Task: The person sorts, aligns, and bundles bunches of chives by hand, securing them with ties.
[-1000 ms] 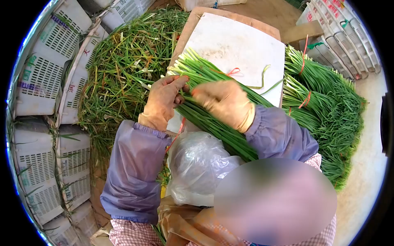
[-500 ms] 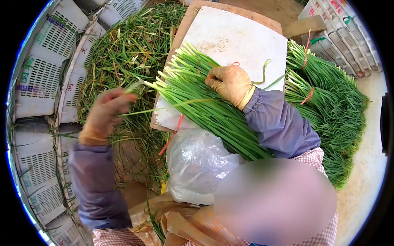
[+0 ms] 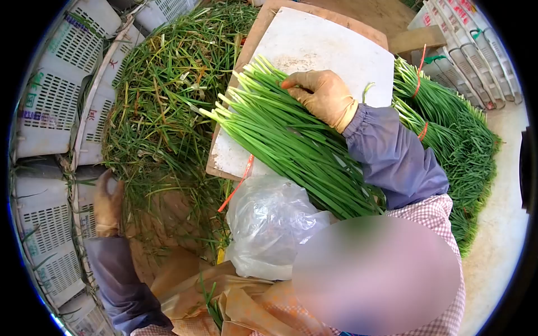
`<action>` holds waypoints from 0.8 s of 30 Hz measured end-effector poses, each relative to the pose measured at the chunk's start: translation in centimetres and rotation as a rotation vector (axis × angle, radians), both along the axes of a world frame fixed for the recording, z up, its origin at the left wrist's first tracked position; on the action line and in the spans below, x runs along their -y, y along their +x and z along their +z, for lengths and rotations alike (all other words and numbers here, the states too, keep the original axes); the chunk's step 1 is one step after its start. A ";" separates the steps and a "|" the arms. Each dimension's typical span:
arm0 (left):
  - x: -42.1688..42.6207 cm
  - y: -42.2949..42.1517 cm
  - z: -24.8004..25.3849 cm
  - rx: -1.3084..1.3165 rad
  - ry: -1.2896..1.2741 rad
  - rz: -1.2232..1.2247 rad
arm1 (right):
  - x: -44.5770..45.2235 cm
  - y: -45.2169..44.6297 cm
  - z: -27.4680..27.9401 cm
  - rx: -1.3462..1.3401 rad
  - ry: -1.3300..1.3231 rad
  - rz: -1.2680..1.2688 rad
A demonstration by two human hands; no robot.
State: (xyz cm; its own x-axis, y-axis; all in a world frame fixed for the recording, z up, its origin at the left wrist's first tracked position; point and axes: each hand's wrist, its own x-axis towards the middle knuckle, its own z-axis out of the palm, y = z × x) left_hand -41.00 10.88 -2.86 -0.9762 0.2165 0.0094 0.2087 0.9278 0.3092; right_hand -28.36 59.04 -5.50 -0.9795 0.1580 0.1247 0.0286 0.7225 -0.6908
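Observation:
A loose bunch of garlic chives (image 3: 297,145) lies slantwise over the white board (image 3: 325,42), its pale cut ends toward the upper left. My right hand (image 3: 325,98), in a tan glove, has its fingers curled round stalks at the top side of this bunch. Far to the left, my left hand (image 3: 108,206), also gloved, hangs beside the crates with thumb and fingers apart and nothing visible in it. A red tie (image 3: 238,185) pokes out from under the bunch. One short chive piece (image 3: 367,91) rests on the board near my right wrist.
A heap of discarded leaves (image 3: 162,106) lies left of the board. White slotted crates (image 3: 47,112) line the left side, with more crates (image 3: 465,50) at upper right. Bundled chives (image 3: 459,151) with red ties lie at right. A clear plastic bag (image 3: 269,224) sits below the board.
My left hand has swung left and down from the cut ends and let go of a long stalk. My right hand has shifted slightly upward along the bunch's upper side.

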 end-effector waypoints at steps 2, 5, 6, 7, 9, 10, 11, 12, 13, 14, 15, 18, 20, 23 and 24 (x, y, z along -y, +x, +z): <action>-3.8 1.3 -1.3 0.047 0.052 -0.083 | -0.6 -0.4 0.1 -0.023 0.117 0.074; -8.9 3.1 -2.1 0.058 0.211 -0.165 | -0.5 -1.4 0.2 -0.062 0.291 0.230; -10.5 3.8 -1.9 0.021 0.244 -0.225 | -0.6 -1.9 0.1 0.013 0.319 0.267; -11.8 4.4 -1.6 -0.015 0.277 -0.284 | -0.6 -2.4 0.0 0.087 0.347 0.306; -14.2 5.1 -0.8 -0.012 0.334 -0.322 | -0.2 -2.7 0.2 0.077 0.354 0.325; -15.1 5.5 -0.7 -0.009 0.394 -0.362 | 0.0 -2.7 0.7 0.103 0.390 0.341; -15.9 5.9 -0.7 -0.008 0.393 -0.361 | 0.3 -2.7 1.0 0.128 0.426 0.358; -16.5 6.2 -0.7 -0.015 0.418 -0.371 | 0.5 -2.7 0.9 0.116 0.432 0.351; -17.1 6.4 -0.7 -0.021 0.443 -0.382 | 0.8 -2.9 0.5 0.116 0.431 0.352; -17.5 6.6 -1.1 -0.009 0.499 -0.401 | 1.1 -3.0 0.1 0.108 0.508 0.340; -17.9 6.9 -1.4 -0.006 0.498 -0.404 | 1.2 -3.0 -0.2 0.100 0.585 0.326; -18.8 7.8 -1.2 0.000 0.479 -0.440 | 1.0 -3.0 -0.6 0.036 0.505 0.255; -18.8 8.1 -0.8 0.023 0.472 -0.424 | 0.2 -3.2 -1.4 -0.040 0.207 0.193; -18.0 8.3 -1.2 0.074 0.504 -0.385 | -0.6 -2.1 1.4 0.278 -0.584 0.021; -17.6 8.2 -1.5 0.100 0.542 -0.368 | -1.0 -1.6 2.1 0.249 -0.686 0.051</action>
